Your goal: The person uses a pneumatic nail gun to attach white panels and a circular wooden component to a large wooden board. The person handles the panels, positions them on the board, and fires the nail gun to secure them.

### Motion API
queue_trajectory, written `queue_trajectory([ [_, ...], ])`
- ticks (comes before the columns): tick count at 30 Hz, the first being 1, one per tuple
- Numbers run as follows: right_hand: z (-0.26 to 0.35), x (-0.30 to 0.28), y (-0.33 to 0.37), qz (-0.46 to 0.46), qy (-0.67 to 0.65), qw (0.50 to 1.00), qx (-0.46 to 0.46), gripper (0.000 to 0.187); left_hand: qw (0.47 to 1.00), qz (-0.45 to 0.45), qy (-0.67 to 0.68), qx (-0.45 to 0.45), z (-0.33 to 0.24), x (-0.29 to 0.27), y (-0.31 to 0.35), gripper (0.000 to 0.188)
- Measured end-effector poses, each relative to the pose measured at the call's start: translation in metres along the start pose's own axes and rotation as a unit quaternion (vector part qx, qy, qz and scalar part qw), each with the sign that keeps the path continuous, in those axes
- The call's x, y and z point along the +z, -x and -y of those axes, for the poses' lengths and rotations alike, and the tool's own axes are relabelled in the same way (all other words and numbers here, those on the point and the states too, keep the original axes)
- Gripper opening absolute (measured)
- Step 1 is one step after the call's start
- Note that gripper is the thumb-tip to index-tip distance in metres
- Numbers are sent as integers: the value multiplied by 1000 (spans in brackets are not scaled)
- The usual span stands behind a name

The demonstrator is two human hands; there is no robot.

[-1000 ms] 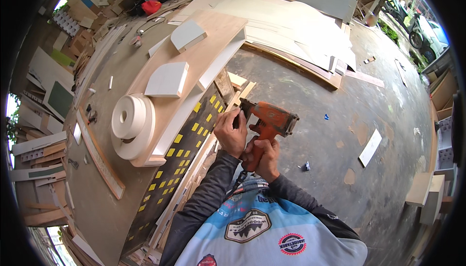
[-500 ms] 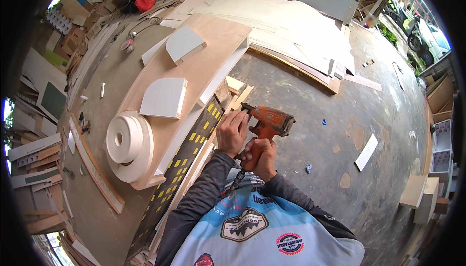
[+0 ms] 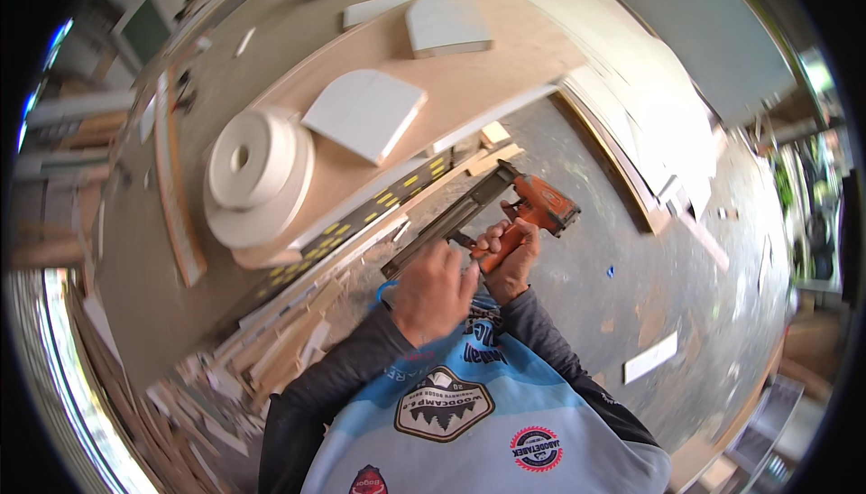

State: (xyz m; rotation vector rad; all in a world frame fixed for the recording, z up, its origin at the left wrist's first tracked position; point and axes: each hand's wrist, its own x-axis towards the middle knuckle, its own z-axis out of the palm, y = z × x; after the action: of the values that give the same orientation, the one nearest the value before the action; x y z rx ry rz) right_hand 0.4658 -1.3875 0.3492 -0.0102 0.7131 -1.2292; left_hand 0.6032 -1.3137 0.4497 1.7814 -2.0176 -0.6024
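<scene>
My right hand (image 3: 511, 264) is wrapped around the handle of an orange nail gun (image 3: 548, 207) in front of my body. The gun's long dark magazine (image 3: 448, 223) slants down to the left from its nose. Near the magazine's lower end and the foot of the handle is my left hand (image 3: 435, 294), smeared by motion. Its fingers look partly curled, but whether they grip anything is unclear. Left of the gun lies a long wooden panel (image 3: 334, 61). Two white pieces with one rounded corner (image 3: 365, 113) and a roll of pale edging strip (image 3: 244, 162) rest on it.
Pale sheets (image 3: 631, 79) are stacked at the far right, beside a grey board (image 3: 695, 16). Wood offcuts (image 3: 289, 341) lie beside the black-and-yellow marked support (image 3: 361, 214). A white strip (image 3: 650, 358) is on the floor at right.
My left hand has moved from the gun's nose down toward the handle's foot. The gun is turned so its magazine shows, and the whole view has swung round.
</scene>
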Motion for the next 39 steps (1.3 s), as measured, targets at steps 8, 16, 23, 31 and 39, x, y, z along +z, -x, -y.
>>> queue_trajectory([
  [8,13,-8,-16,43,74,994,75,48,966,-17,-108,-234,-25,108,15,18],
  [16,31,-19,-13,145,71,978,133,54,937,-29,107,-332,-37,122,15,29],
  [23,52,-32,-19,237,43,961,136,55,929,-18,231,-288,-53,121,15,35],
  [31,86,-15,-26,206,8,973,104,52,909,-389,60,-136,-107,112,65,30],
  [39,103,-3,-19,179,13,978,107,53,798,-541,214,-159,-61,62,56,30],
])
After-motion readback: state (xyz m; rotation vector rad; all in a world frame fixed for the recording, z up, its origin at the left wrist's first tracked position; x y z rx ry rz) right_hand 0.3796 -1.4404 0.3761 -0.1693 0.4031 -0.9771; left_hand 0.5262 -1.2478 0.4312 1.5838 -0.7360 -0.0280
